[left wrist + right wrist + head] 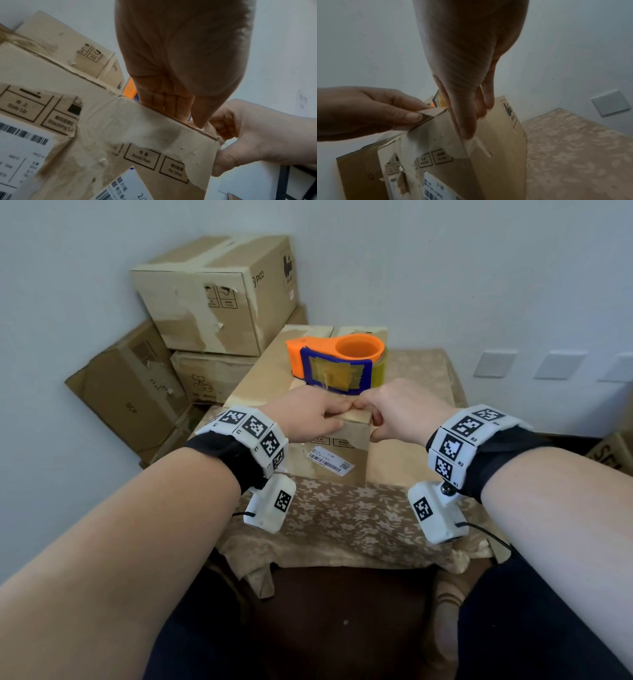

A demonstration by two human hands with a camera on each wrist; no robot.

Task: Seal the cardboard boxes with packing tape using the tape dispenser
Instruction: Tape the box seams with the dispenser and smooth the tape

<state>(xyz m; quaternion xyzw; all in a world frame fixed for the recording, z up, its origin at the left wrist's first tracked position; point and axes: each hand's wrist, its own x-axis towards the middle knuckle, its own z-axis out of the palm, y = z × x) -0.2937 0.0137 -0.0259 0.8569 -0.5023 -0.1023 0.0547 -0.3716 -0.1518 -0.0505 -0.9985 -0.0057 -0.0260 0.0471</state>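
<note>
Left hand (310,414): near top edge of box (346,440) pinched, thumb on top. Right hand (399,409): near right corner clamped, thumb down the front. Dispenser (337,364): rested loose on the lid, untouched. Risk judged: a tilted box would slide it off. Wrist views alone show torn front paper.

Left hand (310,416) and right hand (399,409) side by side, fingers curled

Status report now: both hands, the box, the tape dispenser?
Left hand and right hand both grip the box at its near top edge. Tape dispenser rests untouched on the box. Nothing in the way.
</note>
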